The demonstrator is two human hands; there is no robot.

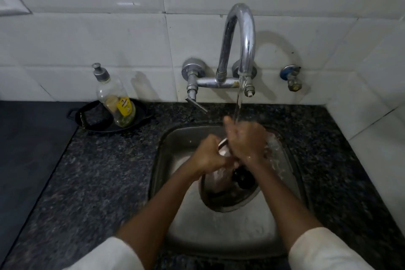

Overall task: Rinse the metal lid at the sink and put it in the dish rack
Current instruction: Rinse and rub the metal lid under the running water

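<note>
1. Two pale sleeves (328,250) are seen at the bottom, and both arms are stretched out over the sink (160,173).
2. The metal lid (223,188) is held tilted inside the sink, low down, under the hands. It looks wet and shiny.
3. The left hand (210,155) is curled shut on the lid's upper edge. The right hand (245,140) is pressed on the lid too, with its fingers bent close together, but how it grips is hidden.
4. Water is poured from the tap (241,39) onto the right hand and is splashed around.
5. A soap bottle (116,98) is stood in a black dish (92,116) on the counter, well away to the left.
6. The rinsing is judged to be under way. The dish rack is not seen, so that step is left to do.
</note>
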